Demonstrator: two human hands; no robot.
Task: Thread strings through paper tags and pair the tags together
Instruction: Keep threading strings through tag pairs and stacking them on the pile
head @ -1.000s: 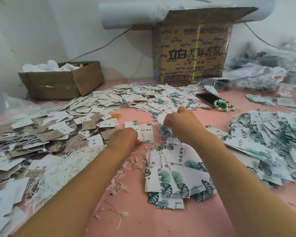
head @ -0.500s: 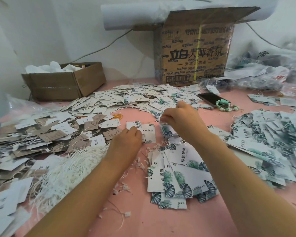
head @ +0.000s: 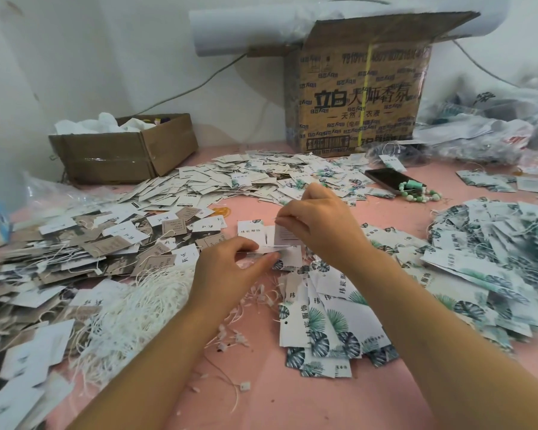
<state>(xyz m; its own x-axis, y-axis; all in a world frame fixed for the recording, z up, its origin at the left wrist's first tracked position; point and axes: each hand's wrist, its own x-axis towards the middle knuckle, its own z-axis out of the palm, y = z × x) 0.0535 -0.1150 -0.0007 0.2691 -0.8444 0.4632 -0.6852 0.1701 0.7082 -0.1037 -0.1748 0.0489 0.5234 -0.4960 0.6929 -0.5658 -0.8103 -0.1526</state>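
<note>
Right hand (head: 320, 225) hides the top of held tag (head: 288, 236); left tag pile (head: 28, 305) runs off-frame.

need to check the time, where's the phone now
In the head view the phone lies on the pink table, up and right of the right hand, beside a green bead bracelet.

left hand (head: 227, 274) lifted off table (head: 292, 401), pinching a white tag (head: 274, 249), right hand (head: 322, 231) with small tag (head: 288, 236) drawn close

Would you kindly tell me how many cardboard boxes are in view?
2: a low open box back left, a tall printed box back centre; clutter may hide others.
</note>
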